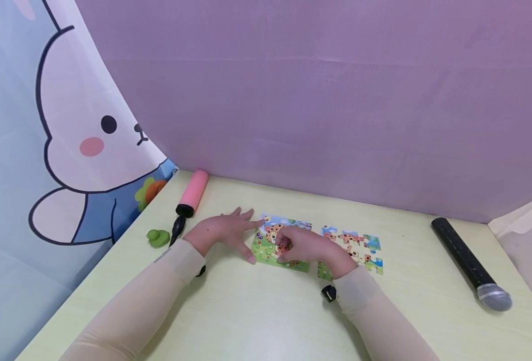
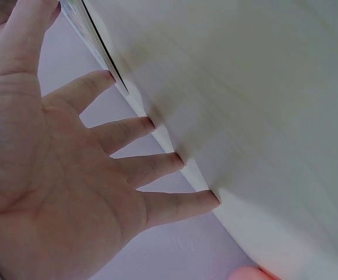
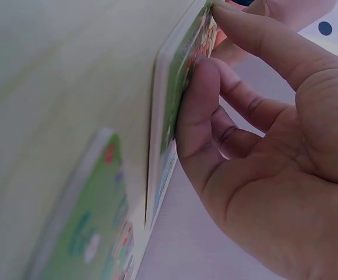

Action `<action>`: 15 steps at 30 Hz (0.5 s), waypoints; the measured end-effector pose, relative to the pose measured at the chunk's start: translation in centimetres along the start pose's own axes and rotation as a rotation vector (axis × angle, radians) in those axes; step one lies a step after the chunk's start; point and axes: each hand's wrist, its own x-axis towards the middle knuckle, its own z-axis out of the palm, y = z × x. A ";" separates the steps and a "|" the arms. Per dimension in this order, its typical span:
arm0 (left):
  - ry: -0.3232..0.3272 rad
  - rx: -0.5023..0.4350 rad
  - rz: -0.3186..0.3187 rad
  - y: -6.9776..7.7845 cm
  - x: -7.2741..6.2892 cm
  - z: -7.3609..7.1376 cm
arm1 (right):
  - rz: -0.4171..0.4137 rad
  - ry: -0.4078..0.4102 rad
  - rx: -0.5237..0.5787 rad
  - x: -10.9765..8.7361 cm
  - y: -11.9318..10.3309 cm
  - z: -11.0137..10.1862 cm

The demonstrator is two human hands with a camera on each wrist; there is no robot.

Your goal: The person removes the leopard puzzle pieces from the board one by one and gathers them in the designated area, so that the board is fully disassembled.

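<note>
A colourful jigsaw puzzle [image 1: 301,267] with a spotted cartoon animal lies flat on the table. My left hand [image 1: 230,231] spreads its straight fingers beside it, thumb and index tips at its left edge; in the left wrist view the other fingertips rest on the tabletop. Over the puzzle, my right hand [image 1: 308,245] has bent fingers, with the thumb and index fingertips apart against its face. I cannot tell whether a piece is between them. A second puzzle [image 1: 373,242] with gaps between its pieces lies to the right, partly hidden by my right wrist.
At the back left are a pink hand pump [image 1: 195,188] with a black end and a small green toy duck [image 1: 158,238]. A black microphone [image 1: 466,258] lies on the right. A purple cloth [image 1: 315,100] hangs behind the table, and a cartoon-printed cloth [image 1: 8,200] hangs left.
</note>
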 end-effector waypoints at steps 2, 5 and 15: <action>-0.002 0.001 0.000 0.0 0.0 0.0 | 0.000 0.006 -0.003 -0.1 -0.1 0.1; -0.005 0.000 -0.003 0.1 0.0 0.0 | 0.003 0.014 -0.008 0.0 -0.1 0.1; 0.006 0.005 0.004 0.0 0.0 0.1 | -0.008 0.041 -0.020 0.1 -0.1 0.4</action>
